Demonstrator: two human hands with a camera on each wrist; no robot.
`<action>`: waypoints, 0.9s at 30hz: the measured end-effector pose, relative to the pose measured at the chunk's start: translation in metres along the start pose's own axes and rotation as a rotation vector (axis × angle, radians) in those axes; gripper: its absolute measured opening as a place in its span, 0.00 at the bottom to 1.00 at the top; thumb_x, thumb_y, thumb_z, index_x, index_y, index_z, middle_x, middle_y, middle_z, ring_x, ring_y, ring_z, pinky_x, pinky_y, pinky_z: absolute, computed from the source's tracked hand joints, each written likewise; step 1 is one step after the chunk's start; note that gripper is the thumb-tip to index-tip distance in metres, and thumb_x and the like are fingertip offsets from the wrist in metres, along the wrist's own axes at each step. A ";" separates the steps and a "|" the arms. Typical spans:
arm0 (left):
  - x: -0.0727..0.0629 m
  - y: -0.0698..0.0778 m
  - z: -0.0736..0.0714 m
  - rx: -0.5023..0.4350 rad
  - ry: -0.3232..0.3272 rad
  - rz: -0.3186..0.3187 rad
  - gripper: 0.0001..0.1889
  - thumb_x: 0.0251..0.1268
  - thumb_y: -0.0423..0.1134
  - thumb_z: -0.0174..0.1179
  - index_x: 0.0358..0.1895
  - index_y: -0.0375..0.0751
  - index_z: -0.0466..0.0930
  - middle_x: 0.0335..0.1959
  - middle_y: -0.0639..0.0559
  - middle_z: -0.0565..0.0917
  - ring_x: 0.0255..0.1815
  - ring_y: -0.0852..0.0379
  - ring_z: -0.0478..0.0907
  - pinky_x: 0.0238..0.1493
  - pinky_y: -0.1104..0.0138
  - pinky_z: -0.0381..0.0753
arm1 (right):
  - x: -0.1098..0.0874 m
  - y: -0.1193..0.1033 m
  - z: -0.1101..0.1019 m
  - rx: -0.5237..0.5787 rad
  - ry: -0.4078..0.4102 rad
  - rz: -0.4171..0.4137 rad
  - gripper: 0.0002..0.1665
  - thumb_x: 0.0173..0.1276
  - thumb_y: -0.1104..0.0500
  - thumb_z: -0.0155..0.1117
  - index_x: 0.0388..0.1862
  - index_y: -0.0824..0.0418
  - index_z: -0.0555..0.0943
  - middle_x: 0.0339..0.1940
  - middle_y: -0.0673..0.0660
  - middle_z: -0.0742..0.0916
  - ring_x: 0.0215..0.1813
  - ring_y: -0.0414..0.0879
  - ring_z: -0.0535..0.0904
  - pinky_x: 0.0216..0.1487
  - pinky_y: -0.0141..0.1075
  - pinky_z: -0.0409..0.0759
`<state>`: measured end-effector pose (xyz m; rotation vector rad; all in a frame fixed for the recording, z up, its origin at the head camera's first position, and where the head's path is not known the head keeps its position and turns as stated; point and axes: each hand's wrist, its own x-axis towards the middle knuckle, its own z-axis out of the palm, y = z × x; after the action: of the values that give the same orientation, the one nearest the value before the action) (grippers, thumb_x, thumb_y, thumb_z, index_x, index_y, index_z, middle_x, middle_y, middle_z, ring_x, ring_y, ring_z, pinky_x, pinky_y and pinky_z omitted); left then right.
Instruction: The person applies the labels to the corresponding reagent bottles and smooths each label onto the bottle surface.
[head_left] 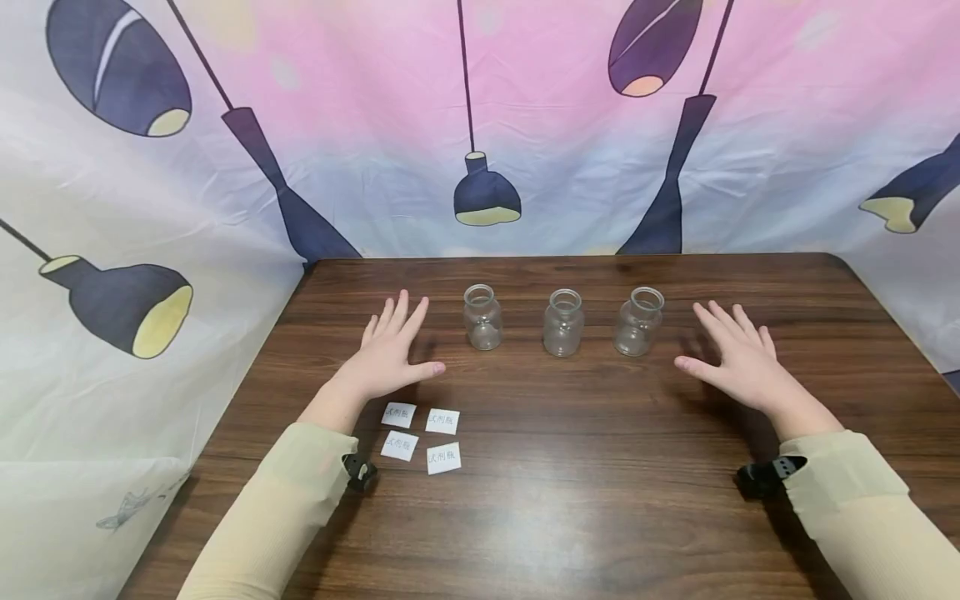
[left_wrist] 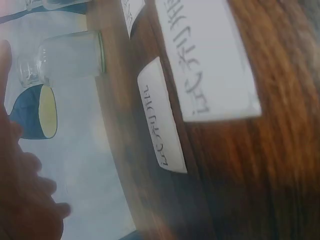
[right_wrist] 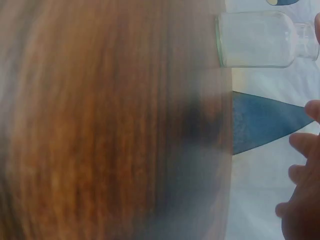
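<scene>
Three clear glass jars stand upright and uncapped in a row: a left jar (head_left: 483,318), a middle jar (head_left: 563,323) and a right jar (head_left: 638,322). My left hand (head_left: 390,350), fingers spread, hovers left of the row and holds nothing. Below it lie several small white paper labels (head_left: 443,457) with handwritten characters; in the left wrist view one label (left_wrist: 210,65) shows up close. My right hand (head_left: 738,358) is likewise spread and bare, to the right of the right jar. That wrist's view shows a jar (right_wrist: 255,40) beyond the fingers.
Everything rests on a dark brown wooden table (head_left: 600,500). Behind it and at the sides hangs a cloth backdrop (head_left: 570,167) printed with lamps. A dark wrist camera (head_left: 360,472) sits at the left cuff and another camera (head_left: 765,477) at the right cuff.
</scene>
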<state>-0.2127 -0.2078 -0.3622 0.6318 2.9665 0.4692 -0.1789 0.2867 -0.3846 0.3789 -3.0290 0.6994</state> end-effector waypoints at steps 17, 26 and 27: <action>-0.002 0.003 0.000 -0.183 0.027 0.023 0.52 0.56 0.58 0.62 0.75 0.52 0.35 0.75 0.44 0.36 0.73 0.38 0.41 0.64 0.40 0.50 | -0.003 -0.015 0.003 0.256 0.119 -0.030 0.46 0.64 0.48 0.63 0.73 0.65 0.54 0.65 0.70 0.66 0.59 0.67 0.63 0.48 0.61 0.65; -0.003 0.005 0.002 -0.295 0.057 0.037 0.51 0.55 0.54 0.64 0.75 0.47 0.40 0.76 0.47 0.41 0.73 0.41 0.41 0.64 0.41 0.50 | -0.003 -0.023 0.007 0.317 0.195 -0.059 0.40 0.64 0.53 0.65 0.70 0.66 0.60 0.63 0.63 0.72 0.50 0.53 0.73 0.41 0.28 0.69; -0.003 0.006 0.002 -0.303 0.061 0.039 0.50 0.56 0.54 0.64 0.75 0.47 0.41 0.76 0.48 0.42 0.73 0.41 0.41 0.64 0.41 0.51 | -0.003 -0.024 0.008 0.324 0.202 -0.058 0.40 0.63 0.54 0.65 0.69 0.65 0.61 0.62 0.63 0.72 0.50 0.52 0.72 0.40 0.28 0.68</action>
<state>-0.2071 -0.2033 -0.3625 0.6513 2.8536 0.9337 -0.1695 0.2633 -0.3817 0.3721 -2.7061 1.1506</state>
